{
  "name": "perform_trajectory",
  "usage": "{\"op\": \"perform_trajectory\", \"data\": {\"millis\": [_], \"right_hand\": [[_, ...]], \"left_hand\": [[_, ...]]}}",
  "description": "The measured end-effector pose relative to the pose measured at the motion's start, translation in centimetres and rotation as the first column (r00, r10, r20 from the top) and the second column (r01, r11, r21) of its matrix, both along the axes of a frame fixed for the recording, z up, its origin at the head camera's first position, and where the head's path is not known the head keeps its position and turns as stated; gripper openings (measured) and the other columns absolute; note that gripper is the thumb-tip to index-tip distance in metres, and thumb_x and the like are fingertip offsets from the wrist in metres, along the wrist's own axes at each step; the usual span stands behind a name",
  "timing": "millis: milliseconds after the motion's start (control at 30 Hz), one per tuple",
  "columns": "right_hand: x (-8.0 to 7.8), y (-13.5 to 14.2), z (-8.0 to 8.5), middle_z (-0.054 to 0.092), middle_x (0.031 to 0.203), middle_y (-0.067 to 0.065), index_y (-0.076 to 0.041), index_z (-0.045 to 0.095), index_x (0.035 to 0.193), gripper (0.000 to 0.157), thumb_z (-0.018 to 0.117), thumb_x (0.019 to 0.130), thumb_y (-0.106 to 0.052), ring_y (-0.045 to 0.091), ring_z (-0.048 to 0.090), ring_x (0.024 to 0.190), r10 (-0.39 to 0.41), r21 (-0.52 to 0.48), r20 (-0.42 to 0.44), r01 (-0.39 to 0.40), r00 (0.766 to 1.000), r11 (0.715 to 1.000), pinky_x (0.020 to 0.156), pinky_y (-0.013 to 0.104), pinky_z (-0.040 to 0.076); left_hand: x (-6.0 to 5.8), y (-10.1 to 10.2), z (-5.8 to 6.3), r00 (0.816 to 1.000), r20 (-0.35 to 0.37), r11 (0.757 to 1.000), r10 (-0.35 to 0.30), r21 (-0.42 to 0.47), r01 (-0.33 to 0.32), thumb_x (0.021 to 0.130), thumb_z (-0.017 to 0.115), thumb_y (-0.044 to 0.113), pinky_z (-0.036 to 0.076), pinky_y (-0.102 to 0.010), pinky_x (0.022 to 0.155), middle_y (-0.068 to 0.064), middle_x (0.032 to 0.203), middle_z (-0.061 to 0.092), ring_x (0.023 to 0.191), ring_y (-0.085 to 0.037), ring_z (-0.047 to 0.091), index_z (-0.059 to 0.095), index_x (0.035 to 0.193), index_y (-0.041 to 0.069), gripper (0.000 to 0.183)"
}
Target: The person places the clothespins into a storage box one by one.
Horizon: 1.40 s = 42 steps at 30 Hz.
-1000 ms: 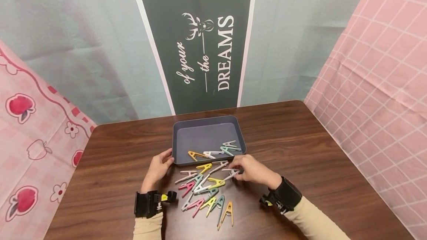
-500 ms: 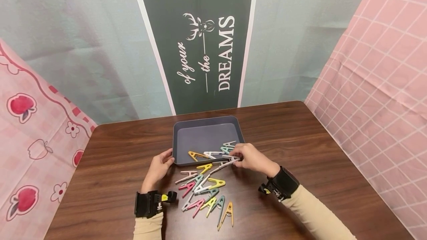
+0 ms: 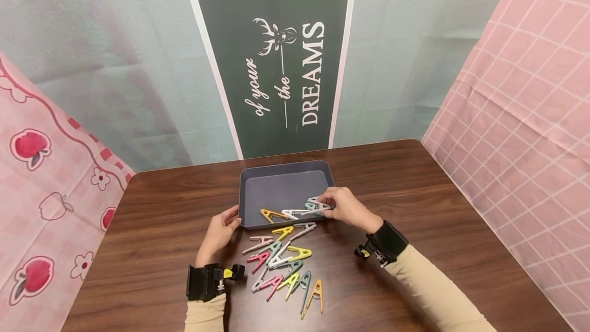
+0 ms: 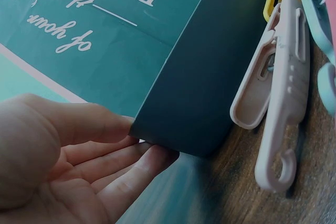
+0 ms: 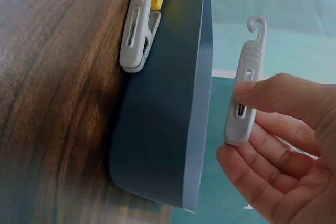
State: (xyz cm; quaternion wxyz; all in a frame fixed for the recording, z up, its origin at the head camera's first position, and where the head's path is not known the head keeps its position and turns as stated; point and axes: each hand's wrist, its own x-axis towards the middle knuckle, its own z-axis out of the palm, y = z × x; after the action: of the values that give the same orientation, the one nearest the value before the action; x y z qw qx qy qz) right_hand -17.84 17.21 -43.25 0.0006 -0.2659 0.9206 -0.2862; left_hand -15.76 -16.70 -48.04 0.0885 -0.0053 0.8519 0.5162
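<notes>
A grey hooked clothespin (image 5: 243, 87) is pinched between the thumb and fingers of my right hand (image 3: 343, 204), over the right front part of the dark grey tray (image 3: 276, 186). Beneath it in the head view lie a teal clothespin and a white clothespin (image 3: 291, 213); an orange clothespin (image 3: 272, 215) lies further left inside the tray. My left hand (image 3: 220, 230) grips the tray's left front corner, thumb at the rim and fingertips around the edge, as the left wrist view shows. A pale pink clothespin (image 4: 283, 87) lies on the table beside that corner.
Several clothespins lie scattered before the tray on the wooden table (image 3: 392, 178), among them a yellow clothespin (image 3: 283, 231), a red clothespin (image 3: 259, 259) and an orange clothespin (image 3: 314, 298) nearest the front. Curtains (image 3: 138, 65) hang behind and at both sides.
My right hand has lifted the grey clothespin off the table and carried it forward over the tray's front rim. The left hand has stayed at the tray's corner.
</notes>
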Motion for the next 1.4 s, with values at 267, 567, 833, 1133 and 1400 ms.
{"op": "perform_trajectory", "data": {"millis": [267,567,833,1133,1400], "right_hand": [[-2.0,-0.2,-0.9,0.067,0.078,0.009,0.002,0.073,0.094,0.02,0.077,0.075,-0.004,0.017,0.061,0.071,-0.094,-0.042,-0.024,0.093,0.995,0.995,0.062,0.019,0.047],[-4.0,-0.6,-1.8,0.067,0.079,0.01,0.0,0.074,0.092,0.019,0.077,0.074,-0.004,0.018,0.061,0.071,-0.194,0.037,-0.086,0.198,0.977,0.979,0.064,0.028,0.05],[-4.8,-1.1,-2.3,0.071,0.095,0.015,0.001,0.073,0.099,0.02,0.072,0.08,-0.005,0.025,0.067,0.086,-0.193,0.168,-0.093,0.207,0.977,0.964,0.077,0.038,0.056],[-5.1,-1.5,-2.9,0.071,0.096,0.018,0.003,0.073,0.098,0.019,0.065,0.082,0.004,0.031,0.069,0.091,-0.158,0.203,-0.165,0.19,0.973,0.961,0.078,0.04,0.058],[-5.0,-1.7,-3.4,0.071,0.093,0.018,0.003,0.073,0.095,0.017,0.064,0.081,0.006,0.031,0.069,0.091,-0.162,0.201,-0.189,0.2,0.968,0.959,0.077,0.041,0.059]], "left_hand": [[0.1,0.0,0.1,1.0,-0.001,1.0,0.003,0.0,-0.003,0.096,0.051,0.002,0.05,-0.042,0.103,-0.031,0.139,0.05,0.127,-0.04,0.054,0.042,0.141,-0.009,0.047],[0.1,0.0,-0.1,1.0,0.009,1.0,0.016,-0.004,-0.016,0.095,0.051,0.002,0.049,-0.043,0.103,-0.029,0.14,0.05,0.128,-0.039,0.054,0.042,0.141,-0.008,0.048],[0.0,0.2,-0.1,1.0,0.0,1.0,0.011,0.008,-0.011,0.095,0.05,0.002,0.049,-0.043,0.103,-0.03,0.14,0.05,0.128,-0.04,0.054,0.041,0.141,-0.009,0.048],[-0.1,0.2,0.0,1.0,0.011,1.0,0.018,0.015,-0.018,0.096,0.05,0.002,0.048,-0.043,0.104,-0.029,0.14,0.05,0.128,-0.039,0.053,0.041,0.141,-0.009,0.048],[-0.1,0.2,0.0,1.0,0.006,1.0,0.019,0.004,-0.019,0.095,0.051,0.002,0.048,-0.044,0.104,-0.029,0.139,0.051,0.128,-0.039,0.054,0.042,0.14,-0.009,0.047]]}}
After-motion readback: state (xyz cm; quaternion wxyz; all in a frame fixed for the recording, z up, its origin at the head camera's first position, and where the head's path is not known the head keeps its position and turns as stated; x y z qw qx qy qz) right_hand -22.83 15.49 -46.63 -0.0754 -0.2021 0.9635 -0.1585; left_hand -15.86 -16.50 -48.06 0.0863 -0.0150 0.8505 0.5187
